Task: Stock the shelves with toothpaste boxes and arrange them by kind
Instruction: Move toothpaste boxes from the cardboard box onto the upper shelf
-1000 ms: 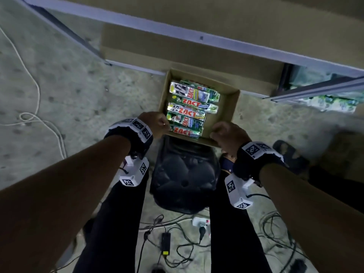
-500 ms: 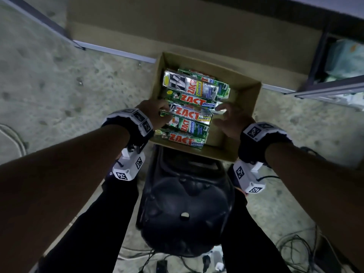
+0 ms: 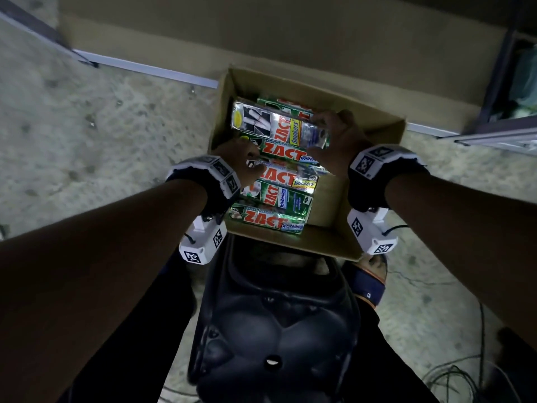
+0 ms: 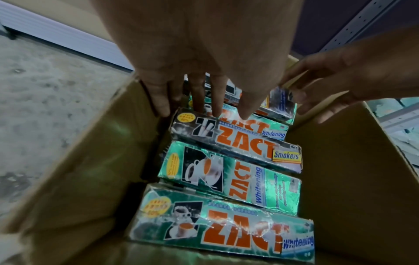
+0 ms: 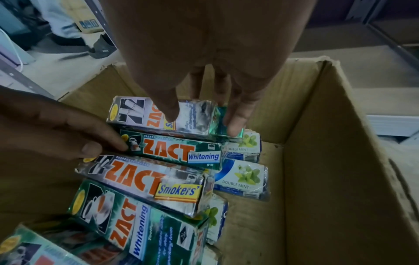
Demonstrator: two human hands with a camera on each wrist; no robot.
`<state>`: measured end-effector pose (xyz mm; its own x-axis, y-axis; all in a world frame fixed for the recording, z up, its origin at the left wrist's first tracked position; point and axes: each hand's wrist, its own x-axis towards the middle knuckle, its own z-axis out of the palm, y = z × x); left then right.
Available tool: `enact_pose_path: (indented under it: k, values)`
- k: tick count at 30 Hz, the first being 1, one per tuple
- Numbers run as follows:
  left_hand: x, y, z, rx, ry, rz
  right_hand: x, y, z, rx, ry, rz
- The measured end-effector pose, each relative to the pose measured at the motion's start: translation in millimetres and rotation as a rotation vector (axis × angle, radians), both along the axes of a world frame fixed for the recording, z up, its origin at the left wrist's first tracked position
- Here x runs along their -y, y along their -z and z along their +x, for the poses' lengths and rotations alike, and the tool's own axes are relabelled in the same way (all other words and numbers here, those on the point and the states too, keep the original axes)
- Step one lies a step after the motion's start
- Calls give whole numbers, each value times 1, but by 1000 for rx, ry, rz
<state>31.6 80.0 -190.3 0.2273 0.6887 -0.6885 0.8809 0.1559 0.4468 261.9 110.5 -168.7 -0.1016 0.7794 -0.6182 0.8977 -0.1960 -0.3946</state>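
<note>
Head view, near to far: black seat-like object (image 3: 273,330) between the legs, then cardboard carton (image 3: 328,245) on the floor, shelf frame (image 3: 494,135) beyond at right. Closest in carton: green Whitening box (image 4: 226,231), flat, label up; behind it second green Whitening box (image 4: 231,181) tilted on edge; then silver Smokers box (image 4: 238,145) leaning across the row. Further in, left hand (image 3: 241,161) with fingers straight-ish, fingertips (image 4: 244,111) pressing on the left end of third green Whitening box (image 5: 172,150), nothing gripped. Right hand (image 3: 340,138) pinching far silver Smokers box (image 3: 279,126) at its right end, thumb on top, fingers (image 5: 233,122) curled down over the end face; box raised slightly above the stack, tilted. Risks, as judgement: end-only pinch on a glossy wrapped box, likely to swing or slip out on the lift; box underneath possibly dragged along, since wrappers look clingy and crinkled; leaning row likely to topple sideways into the empty right half of carton once support goes; kinds interleaved green/silver, easy mis-sort in dim light. Blue Double Mint boxes (image 5: 242,181) lying lower at right, partly buried, easy to overlook. Boxes long, thin, foil-shiny, dented corners, ZACT in orange. Nothing on shelves yet from this carton as far as visible.
</note>
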Motion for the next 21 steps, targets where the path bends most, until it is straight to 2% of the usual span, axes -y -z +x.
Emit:
enact_pose_path:
  k: [5, 9, 14, 21]
  values:
    - [0, 16, 3, -51, 29, -45, -2, 15, -1, -10, -1, 28]
    - [7, 24, 2, -133, 80, -29, 0, 22, -3, -31, 65, 48]
    - [12, 18, 8, -161, 64, 32, -2, 25, -3, -24, 64, 44]
    - [12, 10, 12, -225, 107, 24, -8, 22, 3, -71, 99, 30]
